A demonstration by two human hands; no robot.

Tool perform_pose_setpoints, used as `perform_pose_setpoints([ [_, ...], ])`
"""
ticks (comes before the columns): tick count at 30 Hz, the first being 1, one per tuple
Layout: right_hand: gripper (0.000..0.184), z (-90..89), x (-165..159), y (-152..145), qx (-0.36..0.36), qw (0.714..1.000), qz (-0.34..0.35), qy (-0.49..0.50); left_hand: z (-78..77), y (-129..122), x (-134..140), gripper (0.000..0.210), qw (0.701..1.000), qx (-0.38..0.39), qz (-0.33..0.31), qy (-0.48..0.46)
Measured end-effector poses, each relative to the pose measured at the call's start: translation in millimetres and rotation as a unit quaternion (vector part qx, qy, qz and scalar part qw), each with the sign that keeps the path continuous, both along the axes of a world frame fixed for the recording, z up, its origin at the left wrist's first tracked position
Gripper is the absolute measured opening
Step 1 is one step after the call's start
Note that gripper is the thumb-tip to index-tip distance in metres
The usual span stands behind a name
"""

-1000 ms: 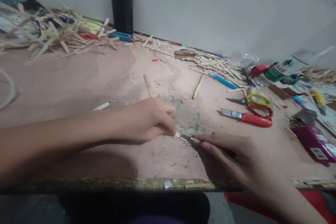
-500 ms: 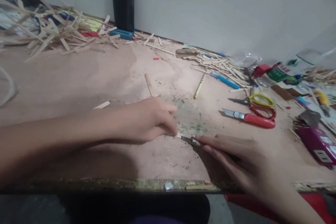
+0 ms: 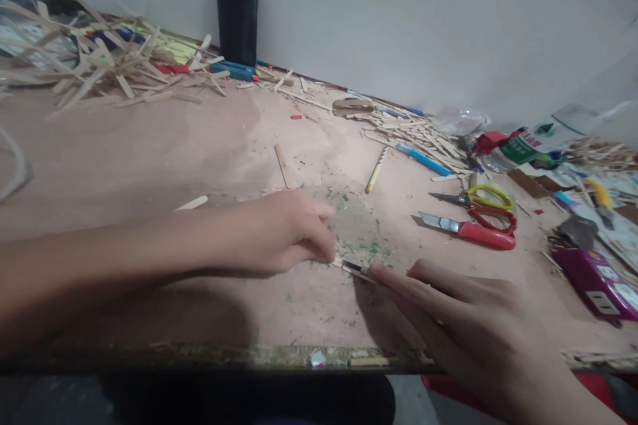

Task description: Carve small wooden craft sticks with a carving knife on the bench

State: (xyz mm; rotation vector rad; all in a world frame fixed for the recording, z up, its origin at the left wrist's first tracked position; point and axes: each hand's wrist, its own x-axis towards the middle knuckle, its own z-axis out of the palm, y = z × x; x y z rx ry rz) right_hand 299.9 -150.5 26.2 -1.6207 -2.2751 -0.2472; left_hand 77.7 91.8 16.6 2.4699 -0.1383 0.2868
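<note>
My left hand is closed, its fingertips pressing a thin wooden stick against the tabletop. Most of the stick's left end is hidden under those fingers. My right hand grips a craft knife with a slim metal blade, the index finger laid along it. The blade lies at the stick, close to my left fingertips; the knife's handle is hidden in the right hand. Green and dark specks are scattered on the wood around both hands.
Right of the hands lie a red-handled utility knife, scissors and a purple box. Beyond are a pencil, a blue pen, a plastic bottle and stick piles. The table's front edge is near.
The knife has shifted slightly, and more of the stick now shows below its blade. My right hand has moved a little; my left hand stays nearly in place. The view has tilted slightly.
</note>
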Motion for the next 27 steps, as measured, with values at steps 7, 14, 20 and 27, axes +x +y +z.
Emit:
perform_pose_setpoints([
  [7, 0.039, -18.0, -4.9, -2.5, 0.011, 0.997, -0.028, 0.07, -2.0, -1.3, 1.4, 0.031, 1.0, -0.01, 0.005, -0.001],
  [14, 0.033, -21.8, -7.6, 6.0, -0.047, 0.964, -0.118, 0.232, -1.9, -1.6, 0.9, 0.031, 1.0, -0.011, 0.007, 0.006],
  [20, 0.031, -17.1, -4.0, 8.4, -0.098, 0.949, -0.147, 0.263, -1.3, -1.3, 0.7, 0.031, 1.0, -0.011, 0.006, 0.009],
  [27, 0.038, -19.6, -3.4, 8.4, -0.064, 0.968, -0.097, 0.223, -1.3, -2.7, 1.1, 0.032, 1.0, 0.002, 0.003, 0.003],
])
